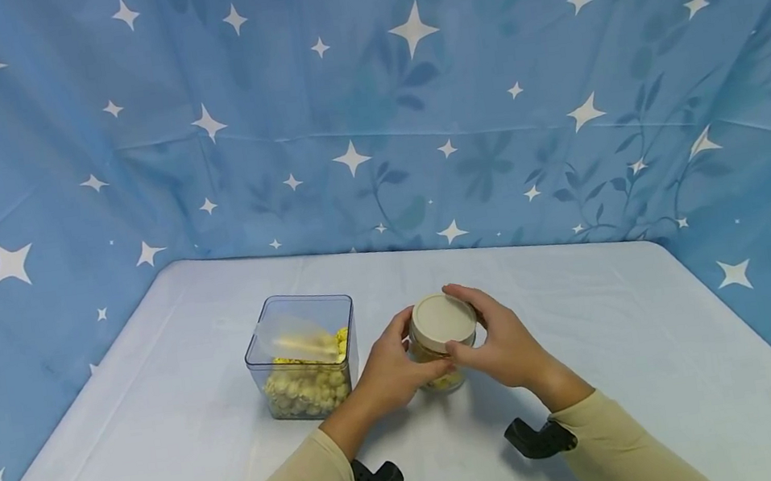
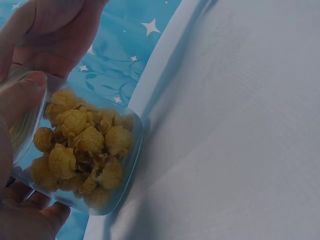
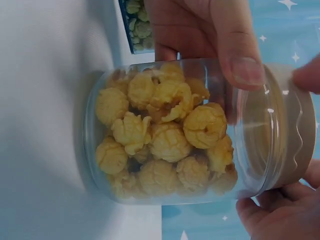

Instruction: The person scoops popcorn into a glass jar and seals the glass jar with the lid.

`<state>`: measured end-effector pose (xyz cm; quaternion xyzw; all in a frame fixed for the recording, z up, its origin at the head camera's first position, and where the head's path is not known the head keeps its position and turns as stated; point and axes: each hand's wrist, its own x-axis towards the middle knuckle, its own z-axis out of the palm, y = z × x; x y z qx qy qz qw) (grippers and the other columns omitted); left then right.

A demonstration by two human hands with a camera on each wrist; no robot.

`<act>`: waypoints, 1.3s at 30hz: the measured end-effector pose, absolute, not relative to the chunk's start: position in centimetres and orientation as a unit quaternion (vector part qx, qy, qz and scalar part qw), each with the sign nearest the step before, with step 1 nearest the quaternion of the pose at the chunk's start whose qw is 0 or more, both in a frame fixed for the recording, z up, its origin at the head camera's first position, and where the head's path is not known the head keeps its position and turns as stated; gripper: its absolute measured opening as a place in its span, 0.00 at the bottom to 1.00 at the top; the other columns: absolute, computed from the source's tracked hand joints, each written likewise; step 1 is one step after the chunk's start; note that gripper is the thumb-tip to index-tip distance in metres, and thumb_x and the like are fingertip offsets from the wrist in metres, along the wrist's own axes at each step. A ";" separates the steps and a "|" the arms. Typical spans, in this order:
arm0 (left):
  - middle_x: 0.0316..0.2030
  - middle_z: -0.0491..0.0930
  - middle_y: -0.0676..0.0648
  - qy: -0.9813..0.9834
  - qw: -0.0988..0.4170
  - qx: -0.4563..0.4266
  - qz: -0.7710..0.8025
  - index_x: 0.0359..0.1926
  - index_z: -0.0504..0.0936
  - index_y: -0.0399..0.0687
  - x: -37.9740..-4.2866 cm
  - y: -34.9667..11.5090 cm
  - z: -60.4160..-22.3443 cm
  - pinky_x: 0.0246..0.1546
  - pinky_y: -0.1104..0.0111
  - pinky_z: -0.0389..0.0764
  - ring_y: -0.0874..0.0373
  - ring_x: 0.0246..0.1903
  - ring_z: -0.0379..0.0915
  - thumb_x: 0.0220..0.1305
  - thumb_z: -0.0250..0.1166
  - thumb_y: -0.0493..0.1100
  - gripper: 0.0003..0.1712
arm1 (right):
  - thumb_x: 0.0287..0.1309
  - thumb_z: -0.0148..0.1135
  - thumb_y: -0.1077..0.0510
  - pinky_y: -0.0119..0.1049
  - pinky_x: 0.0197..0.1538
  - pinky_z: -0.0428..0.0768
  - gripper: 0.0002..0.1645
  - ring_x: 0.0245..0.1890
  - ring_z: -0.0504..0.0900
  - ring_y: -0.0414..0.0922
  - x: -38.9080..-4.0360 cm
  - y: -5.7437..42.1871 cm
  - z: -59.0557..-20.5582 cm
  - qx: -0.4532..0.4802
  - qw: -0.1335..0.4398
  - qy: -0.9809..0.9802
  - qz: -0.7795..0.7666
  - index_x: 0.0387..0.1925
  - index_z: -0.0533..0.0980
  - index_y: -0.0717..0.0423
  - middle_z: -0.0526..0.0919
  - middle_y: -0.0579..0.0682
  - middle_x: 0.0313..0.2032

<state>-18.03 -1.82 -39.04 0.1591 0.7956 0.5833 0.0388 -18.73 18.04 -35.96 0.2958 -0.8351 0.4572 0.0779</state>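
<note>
A clear round jar (image 3: 165,130) of caramel-coloured popcorn (image 2: 90,140) is between my hands, its base at the white cloth. Its cream lid (image 1: 444,319) is on the mouth. My left hand (image 1: 389,368) grips the jar's body from the left, thumb across the near side, as the right wrist view shows. My right hand (image 1: 507,344) holds the lid by its rim, with the thumb in front and fingers behind. Whether the lid is tight cannot be seen.
Left of the jar stands a clear square container (image 1: 257,375) with pale popcorn and something yellow inside. White cloth covers the table (image 1: 665,366). A blue star-patterned curtain (image 1: 369,113) hangs behind it. Black wrist devices (image 1: 539,438) sit at both sleeves.
</note>
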 end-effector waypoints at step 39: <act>0.67 0.68 0.47 0.789 0.027 0.164 0.592 0.75 0.59 0.44 -18.2 -1.7 -39.4 0.65 0.52 0.65 0.53 0.66 0.64 0.54 0.78 0.49 0.54 | 0.45 0.82 0.51 0.57 0.57 0.73 0.55 0.53 0.74 0.54 -18.8 17.2 -35.9 0.219 0.118 -0.874 0.417 0.68 0.65 0.71 0.73 0.61 0.53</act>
